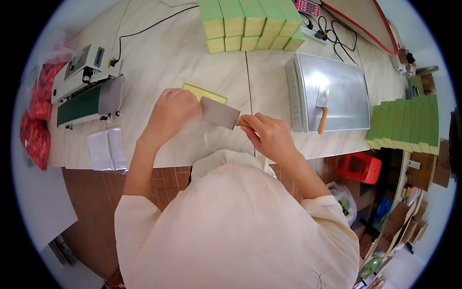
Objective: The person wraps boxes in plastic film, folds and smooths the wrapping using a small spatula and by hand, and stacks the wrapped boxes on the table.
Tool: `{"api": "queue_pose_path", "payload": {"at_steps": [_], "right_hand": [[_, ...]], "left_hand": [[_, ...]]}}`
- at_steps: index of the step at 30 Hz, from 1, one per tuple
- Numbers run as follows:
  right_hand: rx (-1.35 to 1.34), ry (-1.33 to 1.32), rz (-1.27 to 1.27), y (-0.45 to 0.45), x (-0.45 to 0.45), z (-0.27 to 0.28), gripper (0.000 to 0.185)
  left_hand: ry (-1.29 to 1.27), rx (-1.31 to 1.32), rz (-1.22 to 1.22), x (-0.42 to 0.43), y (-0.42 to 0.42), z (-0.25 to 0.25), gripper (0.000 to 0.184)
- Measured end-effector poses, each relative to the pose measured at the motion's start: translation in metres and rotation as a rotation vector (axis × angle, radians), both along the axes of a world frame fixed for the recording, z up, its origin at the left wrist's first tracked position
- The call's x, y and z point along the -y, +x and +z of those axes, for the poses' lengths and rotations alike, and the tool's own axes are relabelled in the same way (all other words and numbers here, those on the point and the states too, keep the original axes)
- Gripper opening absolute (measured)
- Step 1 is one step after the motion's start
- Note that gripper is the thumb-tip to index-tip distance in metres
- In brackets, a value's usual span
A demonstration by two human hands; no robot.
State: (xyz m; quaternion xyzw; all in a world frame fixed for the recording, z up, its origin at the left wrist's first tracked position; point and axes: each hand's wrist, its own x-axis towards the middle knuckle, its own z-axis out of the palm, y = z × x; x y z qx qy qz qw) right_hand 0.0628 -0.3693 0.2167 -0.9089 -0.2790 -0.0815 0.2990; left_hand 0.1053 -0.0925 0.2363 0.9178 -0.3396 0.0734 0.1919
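My right hand grips the wooden handle of a scraper, its wide flat metal blade pointing left. Beside the blade's left end is my left hand, fingers curled in and slightly blurred; what they hold, if anything, is hidden. Behind the blade and my left hand, a flat yellow box with green edges lies on the table, partly covered, with what looks like clear film around it. A second wooden-handled scraper rests on a metal-topped appliance to the right.
Green-and-yellow boxes are stacked at the back of the table, with more boxes at the right. A machine with a green belt stands left, near clear plastic sleeves. Black cables lie back right.
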Motion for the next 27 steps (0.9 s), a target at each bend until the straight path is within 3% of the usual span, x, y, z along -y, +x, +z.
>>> {"api": "queue_pose_path", "payload": {"at_steps": [2,12,21,23,27], "right_hand": [[0.022,-0.003,0.011,0.001,0.001,-0.001,0.015],[0.061,-0.076,0.057,-0.009,0.010,0.004,0.021],[-0.175,0.106,-0.102,-0.032,0.045,0.016,0.021],[-0.190,0.183,-0.066,-0.033,0.038,0.013,0.021],[-0.133,0.182,0.022,-0.028,0.010,0.004,0.020]], "left_hand": [[-0.090,-0.091,0.005,0.000,0.007,-0.001,0.009],[-0.048,-0.066,0.023,0.009,0.022,-0.010,0.012],[-0.035,0.101,-0.026,0.008,0.026,-0.025,0.009],[-0.024,0.116,0.061,0.009,0.028,-0.033,0.010],[-0.083,-0.022,0.149,0.011,0.028,-0.031,0.010]]}}
